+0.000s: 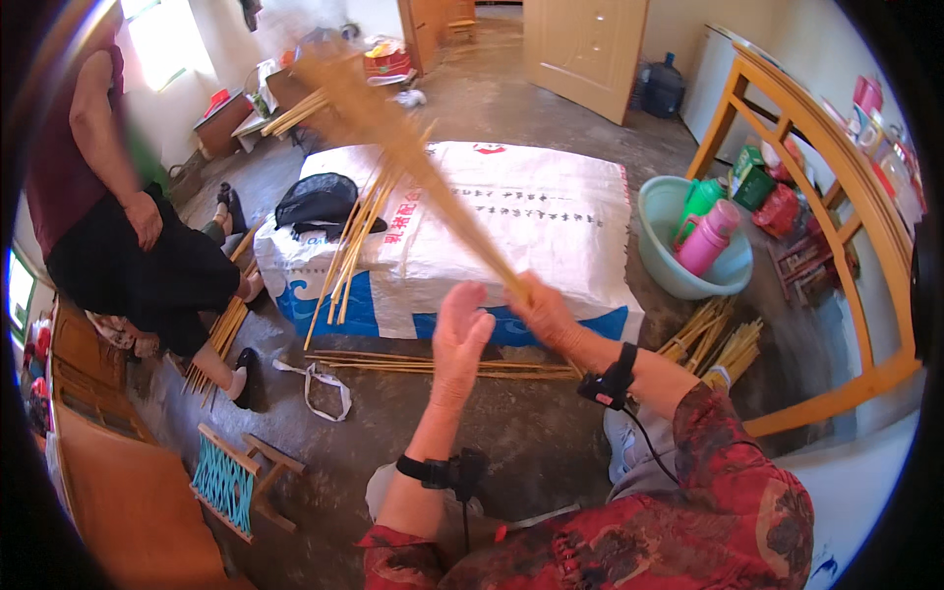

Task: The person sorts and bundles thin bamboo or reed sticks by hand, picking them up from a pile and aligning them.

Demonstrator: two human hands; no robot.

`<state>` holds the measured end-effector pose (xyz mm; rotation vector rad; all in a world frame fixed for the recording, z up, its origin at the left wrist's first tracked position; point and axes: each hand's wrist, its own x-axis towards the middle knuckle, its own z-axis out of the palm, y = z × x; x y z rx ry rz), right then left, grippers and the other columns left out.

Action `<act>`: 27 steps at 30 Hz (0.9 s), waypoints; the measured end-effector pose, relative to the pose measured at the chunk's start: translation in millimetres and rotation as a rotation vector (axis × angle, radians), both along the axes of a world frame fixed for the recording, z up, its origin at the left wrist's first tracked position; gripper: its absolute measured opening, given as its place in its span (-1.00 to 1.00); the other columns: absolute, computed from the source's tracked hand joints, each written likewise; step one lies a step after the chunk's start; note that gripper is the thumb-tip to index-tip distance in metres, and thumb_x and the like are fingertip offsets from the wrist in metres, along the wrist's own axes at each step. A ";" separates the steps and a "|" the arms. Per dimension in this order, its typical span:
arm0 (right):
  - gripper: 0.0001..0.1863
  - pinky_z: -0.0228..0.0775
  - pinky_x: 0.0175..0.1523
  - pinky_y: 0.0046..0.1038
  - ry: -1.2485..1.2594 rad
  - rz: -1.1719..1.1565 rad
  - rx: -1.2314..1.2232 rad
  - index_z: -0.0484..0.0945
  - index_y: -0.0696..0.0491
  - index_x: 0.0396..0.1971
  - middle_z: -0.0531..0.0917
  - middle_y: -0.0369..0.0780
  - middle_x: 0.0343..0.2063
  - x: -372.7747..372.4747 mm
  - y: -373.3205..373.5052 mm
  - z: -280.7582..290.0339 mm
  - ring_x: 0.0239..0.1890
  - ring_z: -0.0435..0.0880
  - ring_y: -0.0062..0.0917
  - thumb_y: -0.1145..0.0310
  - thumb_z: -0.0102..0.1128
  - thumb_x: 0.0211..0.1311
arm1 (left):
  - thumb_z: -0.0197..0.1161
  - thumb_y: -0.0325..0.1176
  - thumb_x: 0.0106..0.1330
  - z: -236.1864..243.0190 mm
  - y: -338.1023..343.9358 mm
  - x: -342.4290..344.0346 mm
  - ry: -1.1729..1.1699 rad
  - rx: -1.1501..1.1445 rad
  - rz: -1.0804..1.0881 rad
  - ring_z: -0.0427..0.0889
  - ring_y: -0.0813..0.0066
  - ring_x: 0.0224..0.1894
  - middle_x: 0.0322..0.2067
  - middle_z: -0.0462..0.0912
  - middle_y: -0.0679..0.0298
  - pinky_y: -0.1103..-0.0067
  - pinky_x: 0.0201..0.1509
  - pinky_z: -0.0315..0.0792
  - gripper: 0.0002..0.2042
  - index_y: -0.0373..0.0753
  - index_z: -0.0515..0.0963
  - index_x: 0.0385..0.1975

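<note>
My right hand [547, 313] is wrapped round the thin end of a long bundle of tan stalks [413, 162]. From my grip the bundle slants up and left above a white woven-sack cover [551, 236], and its wider far end is smeared by motion. Just left of that grip, my left hand [460, 339] is raised with its fingers stretched out and nothing in it. Beneath the bundle, loose tan stalks [356, 236] lie across the cover beside a black cloth item [317, 201]. More long stalks [423, 366] lie on the floor along the cover's near edge.
Another person [128, 197] stands at the left, near stalks on the floor [228, 329]. A small stool with blue webbing [224, 480] and a white strap loop [327, 393] are nearby. At right are a pale-blue basin [654, 236] holding flasks, tied stalk bundles [723, 344] and a wooden frame [836, 236].
</note>
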<state>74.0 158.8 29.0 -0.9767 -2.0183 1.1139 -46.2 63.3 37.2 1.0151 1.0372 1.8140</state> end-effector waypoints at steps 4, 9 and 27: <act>-0.78 0.31 -0.44 -0.38 0.023 0.259 0.271 0.33 0.04 -0.31 0.48 -0.08 -0.50 -0.4 -43.7 -33.4 -0.48 0.51 -0.21 0.42 0.08 -0.01 | 0.06 -0.49 0.13 16.9 -8.3 -1.6 -0.126 0.182 0.125 0.48 0.44 -0.25 -0.36 0.46 0.24 0.57 -0.09 0.31 -0.64 -0.34 0.23 -0.06; -0.79 0.29 -0.40 -0.34 0.086 0.275 0.150 0.31 0.04 -0.37 0.46 -0.07 -0.54 -0.4 -76.6 -37.9 -0.45 0.47 -0.16 0.43 0.09 -0.05 | 0.04 -0.33 0.21 23.7 -10.8 3.6 -0.265 0.114 0.155 0.16 0.67 -0.76 -0.80 0.13 0.45 0.70 -0.70 0.14 -0.88 -0.23 0.34 -0.48; -0.44 0.21 -0.09 -0.29 -0.631 0.005 0.162 0.26 0.00 -0.08 0.44 -0.13 -0.21 101.9 -82.5 -83.4 -0.15 0.42 -0.28 0.29 0.23 -0.17 | 0.02 -0.34 0.22 26.7 -23.1 -42.1 -0.318 0.195 0.198 0.13 0.71 -0.75 -0.79 0.15 0.46 0.70 -0.64 0.13 -0.79 -0.15 0.24 -0.64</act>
